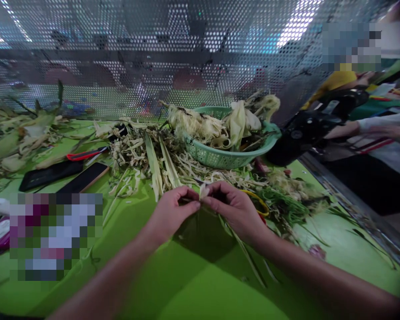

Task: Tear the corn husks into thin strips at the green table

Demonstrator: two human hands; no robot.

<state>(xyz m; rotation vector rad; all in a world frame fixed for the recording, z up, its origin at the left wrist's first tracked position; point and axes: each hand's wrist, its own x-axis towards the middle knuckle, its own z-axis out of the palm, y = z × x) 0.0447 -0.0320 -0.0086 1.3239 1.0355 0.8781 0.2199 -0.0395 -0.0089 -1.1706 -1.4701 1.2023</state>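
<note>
My left hand (176,208) and my right hand (235,206) meet above the green table, thumbs and forefingers pinched together. Between the fingertips is a small pale piece of corn husk (204,191), its upper end sticking up. Both hands grip it, and the fingers cover most of it. Long, thin husk strips (248,258) trail out below my right hand toward the front. Just beyond my left hand lie wide pale husk strips (153,164). A yellow loop (260,201), partly hidden, rests beside my right hand.
Behind the hands, a green plastic basket (226,160) holds husks and corn silk. Husk scraps (130,151) spread around it. Two dark phones (50,175) and a red-handled tool (86,154) lie left. A perforated screen (136,80) stands behind; another person's arm (346,129) is at right.
</note>
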